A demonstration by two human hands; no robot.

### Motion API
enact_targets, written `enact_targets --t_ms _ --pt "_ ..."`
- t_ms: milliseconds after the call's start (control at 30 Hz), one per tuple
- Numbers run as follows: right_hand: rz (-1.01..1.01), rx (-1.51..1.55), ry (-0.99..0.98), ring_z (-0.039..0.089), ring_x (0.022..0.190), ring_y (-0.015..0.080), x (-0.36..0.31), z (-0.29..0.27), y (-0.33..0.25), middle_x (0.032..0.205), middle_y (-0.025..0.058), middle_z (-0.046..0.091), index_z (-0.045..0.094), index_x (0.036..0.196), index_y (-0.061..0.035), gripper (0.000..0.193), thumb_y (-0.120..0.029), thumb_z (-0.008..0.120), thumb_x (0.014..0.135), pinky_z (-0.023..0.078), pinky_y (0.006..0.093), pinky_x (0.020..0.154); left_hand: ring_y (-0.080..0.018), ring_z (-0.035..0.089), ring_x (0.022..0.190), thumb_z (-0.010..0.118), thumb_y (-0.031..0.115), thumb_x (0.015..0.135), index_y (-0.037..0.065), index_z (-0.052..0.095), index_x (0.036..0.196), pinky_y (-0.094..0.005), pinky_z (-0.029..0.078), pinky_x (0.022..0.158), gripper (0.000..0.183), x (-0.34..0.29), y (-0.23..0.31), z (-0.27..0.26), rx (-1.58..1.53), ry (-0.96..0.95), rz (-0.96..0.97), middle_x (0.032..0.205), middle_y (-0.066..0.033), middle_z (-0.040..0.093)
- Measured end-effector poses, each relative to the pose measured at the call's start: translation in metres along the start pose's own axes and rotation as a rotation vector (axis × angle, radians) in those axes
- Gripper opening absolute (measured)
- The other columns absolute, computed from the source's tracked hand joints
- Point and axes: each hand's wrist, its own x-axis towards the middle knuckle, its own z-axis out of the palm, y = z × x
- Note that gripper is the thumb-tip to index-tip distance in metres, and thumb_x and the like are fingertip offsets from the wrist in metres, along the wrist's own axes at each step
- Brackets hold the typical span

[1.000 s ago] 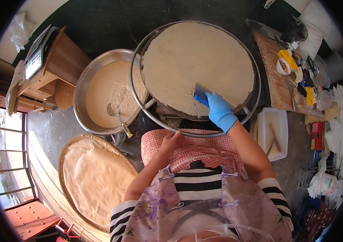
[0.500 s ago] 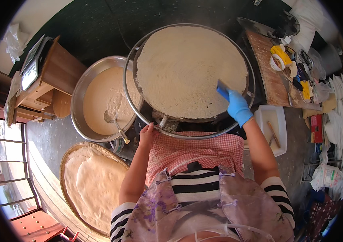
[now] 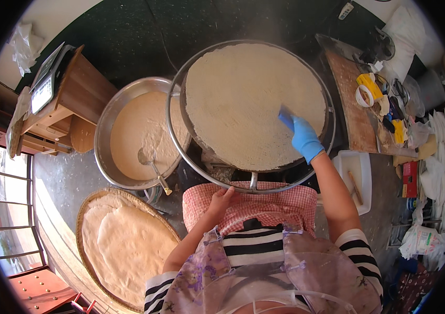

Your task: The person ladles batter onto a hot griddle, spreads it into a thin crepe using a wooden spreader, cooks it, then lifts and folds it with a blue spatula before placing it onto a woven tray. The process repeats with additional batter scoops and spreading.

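Note:
A round griddle bears a wide, thin layer of pale batter point(image 3: 254, 99), and a metal ring point(image 3: 209, 178) runs around it with short spokes. My bare left hand point(image 3: 221, 201) grips this ring at its near side, left of a spoke. In a blue glove, my right hand point(image 3: 306, 138) is closed on a blue scraper point(image 3: 286, 117). The scraper's edge rests on the batter, right of the middle. Left of the griddle stands a large metal basin point(image 3: 102, 149) of thick batter, with a ladle point(image 3: 154, 170) lying in it.
A round basket point(image 3: 80, 230) of flat pale sheets lies at lower left. A wooden stand point(image 3: 84, 78) with a scale point(image 3: 43, 94) is at far left. A white tub point(image 3: 361, 162) holds a wooden-handled tool point(image 3: 355, 186). Bowls, boxes and bags crowd a wooden board point(image 3: 350, 104) at right.
The ring's near spoke has shifted right, and my left hand has moved right along with the ring. The batter surface looks smoother. My right hand stays at nearly the same spot over the batter.

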Motion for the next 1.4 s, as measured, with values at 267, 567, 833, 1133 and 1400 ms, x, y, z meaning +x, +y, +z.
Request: enact_targets --t_ms 267,567,833,1133,1400 --pt "-0.032 -0.011 0.025 0.057 0.087 0.0398 0.065 0.033 -0.005 0.092 0.0249 0.058 0.057 0.095 0.0029 0.026 -0.001 0.051 0.070 0.047 0.0432 0.075 -0.0199 0.061 0.084 0.055 0.026 0.088 0.004 0.053 0.102 -0.0319 0.052 0.074 0.025 -0.015 0.035 -0.054 -0.078 0.186 0.079 0.096 -0.0099 0.059" --pt "-0.121 -0.107 -0.229 0.056 0.093 0.0377 0.087 0.047 -0.049 0.102 0.0236 0.056 0.053 0.109 0.0014 0.040 0.001 0.051 0.070 0.046 0.0412 0.082 -0.0175 0.061 0.081 0.055 0.025 0.088 0.006 0.053 0.100 -0.0320 0.052 0.072 0.022 -0.014 0.028 -0.061 -0.175 0.183 0.120 0.092 -0.0072 0.061" --pt "-0.248 -0.098 -0.238 0.055 0.097 0.0373 0.033 0.040 -0.056 0.109 0.0220 0.055 0.051 0.114 0.0011 0.048 0.004 0.049 0.067 0.045 0.0401 0.085 -0.0180 0.061 0.083 0.055 0.024 0.088 0.006 0.053 0.099 -0.0331 0.052 0.073 0.021 -0.012 0.022 -0.065 -0.154 0.159 0.142 0.094 -0.0077 0.061" --pt "0.061 0.010 -0.132 0.055 0.095 0.0388 0.062 -0.011 0.017 0.102 0.0237 0.057 0.055 0.108 -0.0013 0.037 0.001 0.049 0.071 0.045 0.0418 0.083 -0.0197 0.061 0.084 0.055 0.023 0.088 0.006 0.052 0.102 -0.0347 0.051 0.075 0.022 -0.008 0.019 -0.068 -0.184 0.143 0.154 0.093 -0.0081 0.060" --pt "-0.132 0.028 -0.267 0.054 0.101 0.0364 0.092 0.030 -0.012 0.110 0.0197 0.056 0.055 0.113 -0.0057 0.043 0.004 0.048 0.071 0.044 0.0391 0.088 -0.0197 0.061 0.085 0.054 0.023 0.089 0.005 0.053 0.102 -0.0328 0.052 0.075 0.022 -0.007 0.020 -0.065 -0.191 0.141 0.148 0.096 -0.0082 0.060"
